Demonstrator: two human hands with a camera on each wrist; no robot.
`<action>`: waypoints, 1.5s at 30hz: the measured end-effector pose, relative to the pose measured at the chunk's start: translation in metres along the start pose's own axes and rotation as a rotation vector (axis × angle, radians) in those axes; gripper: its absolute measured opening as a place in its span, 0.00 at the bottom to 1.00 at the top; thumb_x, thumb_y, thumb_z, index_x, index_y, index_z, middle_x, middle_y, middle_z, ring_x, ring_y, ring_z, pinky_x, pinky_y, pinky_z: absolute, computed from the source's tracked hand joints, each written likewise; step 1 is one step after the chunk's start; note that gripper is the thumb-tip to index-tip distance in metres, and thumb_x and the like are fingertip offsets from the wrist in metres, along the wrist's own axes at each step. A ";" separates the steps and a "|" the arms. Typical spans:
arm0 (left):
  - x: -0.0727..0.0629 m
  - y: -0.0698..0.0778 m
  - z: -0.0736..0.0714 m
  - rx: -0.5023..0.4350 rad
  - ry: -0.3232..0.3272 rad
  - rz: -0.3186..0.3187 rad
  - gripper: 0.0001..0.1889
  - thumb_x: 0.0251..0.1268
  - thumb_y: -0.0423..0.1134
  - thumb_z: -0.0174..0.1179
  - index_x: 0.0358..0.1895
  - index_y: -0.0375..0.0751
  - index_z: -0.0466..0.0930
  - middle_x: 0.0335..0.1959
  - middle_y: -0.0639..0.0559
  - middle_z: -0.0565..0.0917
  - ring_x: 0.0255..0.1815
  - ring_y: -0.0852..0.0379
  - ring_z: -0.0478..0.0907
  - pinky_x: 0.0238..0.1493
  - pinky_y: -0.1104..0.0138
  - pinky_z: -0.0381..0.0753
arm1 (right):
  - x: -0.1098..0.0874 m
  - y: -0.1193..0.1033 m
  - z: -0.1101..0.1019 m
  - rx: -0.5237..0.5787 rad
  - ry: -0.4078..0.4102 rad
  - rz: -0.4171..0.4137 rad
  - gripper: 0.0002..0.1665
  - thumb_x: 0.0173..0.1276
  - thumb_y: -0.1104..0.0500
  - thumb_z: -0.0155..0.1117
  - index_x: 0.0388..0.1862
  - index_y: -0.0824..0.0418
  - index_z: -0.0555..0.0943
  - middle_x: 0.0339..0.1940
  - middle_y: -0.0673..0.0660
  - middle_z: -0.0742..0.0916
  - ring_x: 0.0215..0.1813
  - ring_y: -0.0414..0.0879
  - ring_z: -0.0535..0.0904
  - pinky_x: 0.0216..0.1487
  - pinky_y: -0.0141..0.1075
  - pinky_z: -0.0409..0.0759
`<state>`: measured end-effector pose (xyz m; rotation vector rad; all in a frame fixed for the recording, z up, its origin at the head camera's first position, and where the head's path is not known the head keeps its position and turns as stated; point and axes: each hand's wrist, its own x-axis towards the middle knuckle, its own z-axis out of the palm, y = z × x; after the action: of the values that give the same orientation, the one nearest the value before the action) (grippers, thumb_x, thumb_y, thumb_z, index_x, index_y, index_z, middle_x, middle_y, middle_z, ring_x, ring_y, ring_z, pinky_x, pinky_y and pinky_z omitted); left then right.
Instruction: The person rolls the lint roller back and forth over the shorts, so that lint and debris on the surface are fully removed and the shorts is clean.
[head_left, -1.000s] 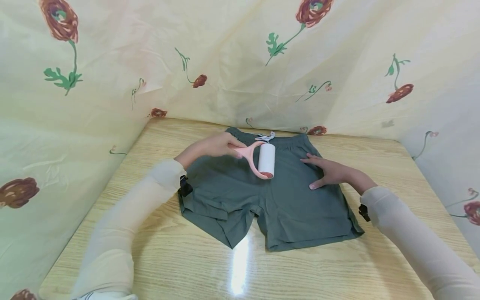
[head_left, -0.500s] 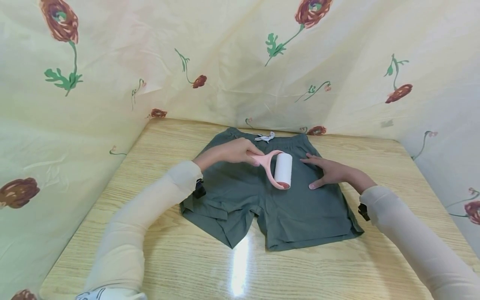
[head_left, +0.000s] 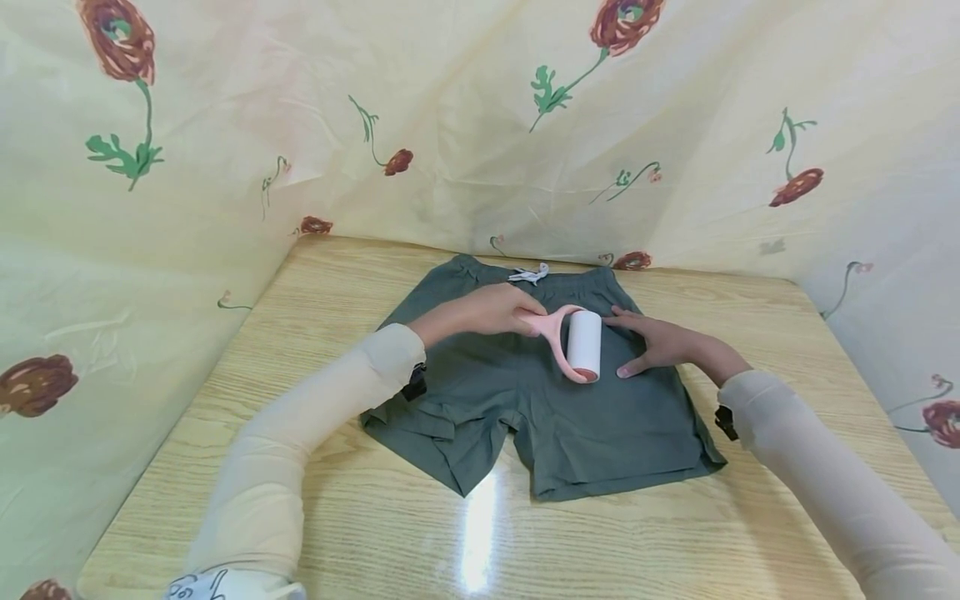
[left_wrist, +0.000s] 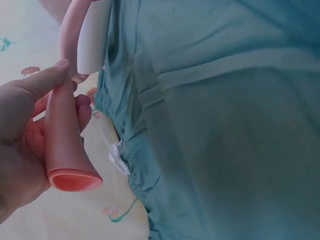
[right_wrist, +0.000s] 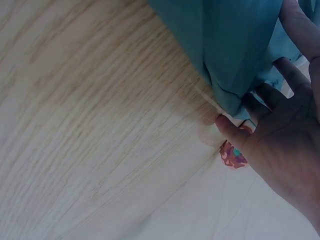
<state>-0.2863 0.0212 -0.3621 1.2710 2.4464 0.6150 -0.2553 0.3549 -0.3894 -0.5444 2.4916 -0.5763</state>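
Note:
A pair of dark green shorts lies spread on the wooden table, its waistband with a white drawstring toward the back. My left hand grips the pink handle of a lint roller, whose white cylinder is over the right half of the shorts, beside the right fingertips. In the left wrist view, thumb and fingers wrap the flared handle. With fingers spread, my right hand rests on the right side of the shorts near the upper edge. The right wrist view shows its fingers against the fabric.
Light wood tabletop extends in front of the shorts and on both sides. A cream cloth with red flowers hangs behind the table and at its left and right. Light glares off the wood at the front.
My left hand has carried the lint roller rightward and slightly toward the front, from the middle of the shorts to their right half. My right hand and the shorts have stayed in place.

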 end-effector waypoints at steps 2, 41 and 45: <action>0.002 0.001 0.003 0.036 0.009 -0.001 0.19 0.75 0.47 0.60 0.65 0.49 0.82 0.54 0.53 0.86 0.42 0.59 0.75 0.46 0.67 0.70 | -0.001 0.000 0.000 -0.003 -0.002 -0.002 0.62 0.58 0.47 0.80 0.82 0.65 0.56 0.83 0.73 0.47 0.81 0.76 0.39 0.74 0.72 0.45; 0.009 0.005 0.019 0.265 -0.077 -0.054 0.20 0.79 0.55 0.50 0.66 0.55 0.75 0.53 0.56 0.83 0.50 0.56 0.72 0.56 0.57 0.65 | -0.001 0.000 0.001 -0.017 0.009 -0.016 0.62 0.57 0.46 0.81 0.81 0.65 0.57 0.83 0.74 0.47 0.81 0.76 0.39 0.75 0.72 0.45; 0.005 0.002 0.017 0.238 -0.075 -0.060 0.21 0.79 0.55 0.51 0.66 0.54 0.75 0.58 0.55 0.82 0.54 0.54 0.73 0.64 0.52 0.65 | -0.001 0.000 0.001 -0.011 0.010 -0.018 0.62 0.57 0.47 0.81 0.82 0.64 0.57 0.83 0.74 0.47 0.81 0.76 0.39 0.74 0.73 0.45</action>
<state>-0.2792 0.0304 -0.3762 1.2750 2.5431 0.2606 -0.2542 0.3548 -0.3897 -0.5695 2.5033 -0.5740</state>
